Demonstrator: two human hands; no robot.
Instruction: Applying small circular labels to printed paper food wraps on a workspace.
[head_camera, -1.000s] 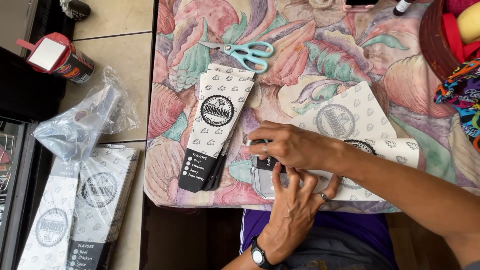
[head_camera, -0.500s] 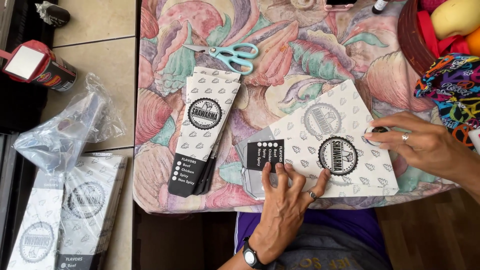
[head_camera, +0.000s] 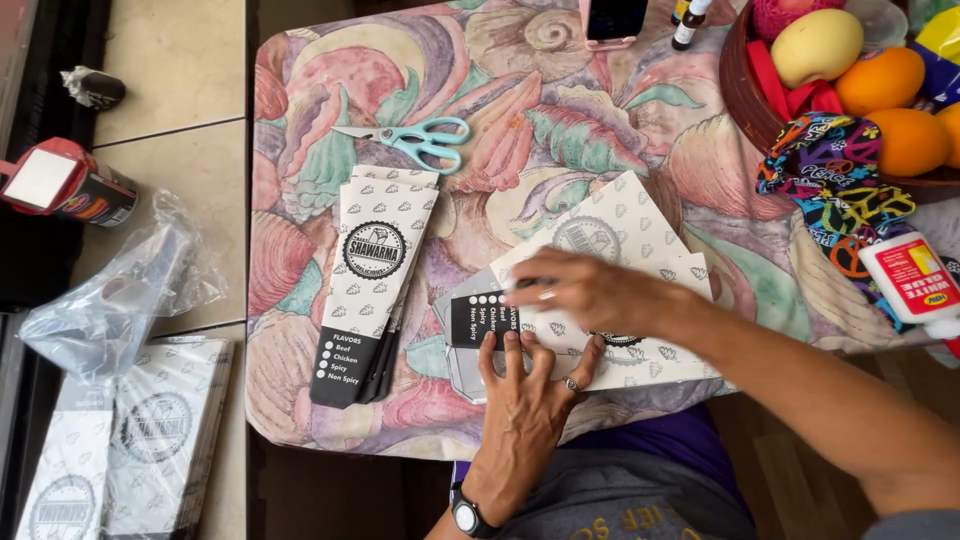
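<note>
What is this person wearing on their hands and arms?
The left hand has a ring on one finger and a black wristwatch with a round dial. The right hand also wears a ring. Both forearms are bare; no sleeves reach them.

The right hand (head_camera: 590, 292) was motion-blurred and hid the middle of the patterned paper sleeve (head_camera: 620, 225), its round emblem mostly covered. The fruit bowl (head_camera: 745, 95), phone (head_camera: 612, 20) and glue bottle (head_camera: 915, 285) ran off the frame's edges.
</note>
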